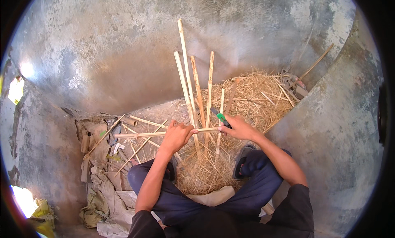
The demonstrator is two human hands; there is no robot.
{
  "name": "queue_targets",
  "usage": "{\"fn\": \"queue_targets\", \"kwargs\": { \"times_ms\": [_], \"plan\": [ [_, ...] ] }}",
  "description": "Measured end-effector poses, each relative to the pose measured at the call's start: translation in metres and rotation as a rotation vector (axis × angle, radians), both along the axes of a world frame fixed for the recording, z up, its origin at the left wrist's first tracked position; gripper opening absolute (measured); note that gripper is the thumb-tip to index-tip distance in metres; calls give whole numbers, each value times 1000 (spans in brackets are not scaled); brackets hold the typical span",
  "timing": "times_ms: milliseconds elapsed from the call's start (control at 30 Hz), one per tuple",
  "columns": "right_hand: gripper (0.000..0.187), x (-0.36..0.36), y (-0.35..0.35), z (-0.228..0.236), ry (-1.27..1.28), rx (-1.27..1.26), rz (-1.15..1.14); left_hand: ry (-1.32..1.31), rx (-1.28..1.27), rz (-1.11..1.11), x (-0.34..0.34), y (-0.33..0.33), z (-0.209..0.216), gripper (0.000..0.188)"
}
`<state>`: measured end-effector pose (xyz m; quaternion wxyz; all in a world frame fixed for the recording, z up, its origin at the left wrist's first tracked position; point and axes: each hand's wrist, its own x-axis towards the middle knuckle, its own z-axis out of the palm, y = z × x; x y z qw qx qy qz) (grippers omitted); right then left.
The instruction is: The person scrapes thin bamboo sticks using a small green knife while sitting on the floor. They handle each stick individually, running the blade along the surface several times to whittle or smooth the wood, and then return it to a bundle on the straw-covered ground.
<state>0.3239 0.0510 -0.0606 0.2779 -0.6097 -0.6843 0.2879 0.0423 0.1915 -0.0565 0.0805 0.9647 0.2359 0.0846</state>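
A pale bamboo strip lies crosswise in front of me, roughly level. My left hand is closed round its middle, with the fingers over the top. My right hand grips a green utility knife, whose dark blade points up and to the left, away from the strip. The right thumb and fingers are also at the strip's right end; whether they pinch it I cannot tell. Just beyond my hands, several bamboo strips lean upright against the wall.
A heap of straw-like shavings lies at the back right, and more shavings cover the floor between my feet. Loose sticks cross at left, beside crumpled sacking. A grey wall closes off the far side.
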Motion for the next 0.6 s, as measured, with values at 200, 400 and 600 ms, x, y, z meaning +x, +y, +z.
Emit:
{"fn": "queue_targets", "kwargs": {
  "times_ms": [200, 400, 600],
  "plan": [
    [24, -13, 0, -3, 440, -143, -195, -367, 127, 43, 2, -1, 30, 29],
    [22, -15, 12, -7, 744, 17, -355, -819, -233, 275, 21, -27, 16, 51],
    [23, -57, 19, 10, 1044, 153, -453, -550, -1270, -33, 49, -46, -13, 61]
  ]
}}
